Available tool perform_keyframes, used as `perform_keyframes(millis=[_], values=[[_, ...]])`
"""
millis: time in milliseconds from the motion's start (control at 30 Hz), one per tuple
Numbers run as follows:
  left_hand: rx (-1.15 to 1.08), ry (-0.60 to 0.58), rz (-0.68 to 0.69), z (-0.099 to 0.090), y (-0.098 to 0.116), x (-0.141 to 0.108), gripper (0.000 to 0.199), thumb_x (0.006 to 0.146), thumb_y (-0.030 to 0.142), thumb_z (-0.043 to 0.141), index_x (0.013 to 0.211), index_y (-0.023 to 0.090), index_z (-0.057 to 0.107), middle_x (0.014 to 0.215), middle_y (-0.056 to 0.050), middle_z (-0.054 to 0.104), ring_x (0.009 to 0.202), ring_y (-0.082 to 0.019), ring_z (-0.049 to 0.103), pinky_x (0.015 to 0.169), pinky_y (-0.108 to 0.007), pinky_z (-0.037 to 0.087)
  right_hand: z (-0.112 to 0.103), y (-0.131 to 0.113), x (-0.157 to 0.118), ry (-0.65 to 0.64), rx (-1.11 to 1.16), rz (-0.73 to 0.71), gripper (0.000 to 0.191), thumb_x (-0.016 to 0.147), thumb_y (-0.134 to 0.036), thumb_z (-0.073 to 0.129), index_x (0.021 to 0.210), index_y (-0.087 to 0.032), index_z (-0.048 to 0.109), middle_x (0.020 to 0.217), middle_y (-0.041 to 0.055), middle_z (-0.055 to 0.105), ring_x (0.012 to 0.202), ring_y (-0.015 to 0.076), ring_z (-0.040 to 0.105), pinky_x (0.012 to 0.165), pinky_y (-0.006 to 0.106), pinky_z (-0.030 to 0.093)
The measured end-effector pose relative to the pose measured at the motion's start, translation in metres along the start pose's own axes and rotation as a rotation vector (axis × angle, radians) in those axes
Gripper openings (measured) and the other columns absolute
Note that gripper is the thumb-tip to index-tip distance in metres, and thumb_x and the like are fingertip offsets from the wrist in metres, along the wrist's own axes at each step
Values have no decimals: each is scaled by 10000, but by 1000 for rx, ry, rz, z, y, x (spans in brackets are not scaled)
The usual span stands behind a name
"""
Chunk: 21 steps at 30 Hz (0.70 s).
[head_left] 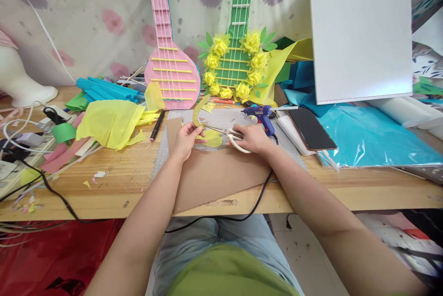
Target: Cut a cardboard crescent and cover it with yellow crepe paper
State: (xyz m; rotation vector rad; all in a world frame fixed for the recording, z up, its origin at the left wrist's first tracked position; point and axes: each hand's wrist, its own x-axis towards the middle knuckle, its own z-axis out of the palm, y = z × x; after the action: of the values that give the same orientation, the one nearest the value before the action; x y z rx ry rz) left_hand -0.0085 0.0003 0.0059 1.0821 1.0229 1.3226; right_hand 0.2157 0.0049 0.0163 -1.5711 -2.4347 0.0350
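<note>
Between the fingertips of my left hand (188,140) is a thin, curved strip of yellow crepe paper (198,110), its free end arching upward. My right hand (252,139) grips white-handled scissors (238,145), whose blades point left and reach the paper by my left fingers. Below the blades lies a rounded yellow paper piece (212,138) over a brown cardboard sheet (214,173). A blue glue gun (262,116) rests just beyond my right hand. Behind stand a pink paper guitar (173,72) and a green one (232,64) edged with yellow paper flowers (252,43).
Yellow crepe paper (107,120) and a black marker (158,125) lie at left, near a power strip (20,166) with tangled cords. At right are a black phone (313,128), a blue plastic-wrapped packet (377,136) and an upright white board (362,39). A black cable (256,203) hangs over the table edge.
</note>
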Motion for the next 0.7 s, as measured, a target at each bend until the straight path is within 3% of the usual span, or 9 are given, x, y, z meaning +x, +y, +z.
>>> perform_keyframes(millis=[700], values=[[5, -12, -2, 0, -2, -1, 260, 593, 321, 720, 718, 147, 572, 717, 6, 569, 572, -75, 538, 489, -225, 532, 3, 2, 1, 10, -31, -2, 459, 729, -601, 466, 874, -202, 639, 643, 51, 648, 604, 179, 555, 528, 256, 196]])
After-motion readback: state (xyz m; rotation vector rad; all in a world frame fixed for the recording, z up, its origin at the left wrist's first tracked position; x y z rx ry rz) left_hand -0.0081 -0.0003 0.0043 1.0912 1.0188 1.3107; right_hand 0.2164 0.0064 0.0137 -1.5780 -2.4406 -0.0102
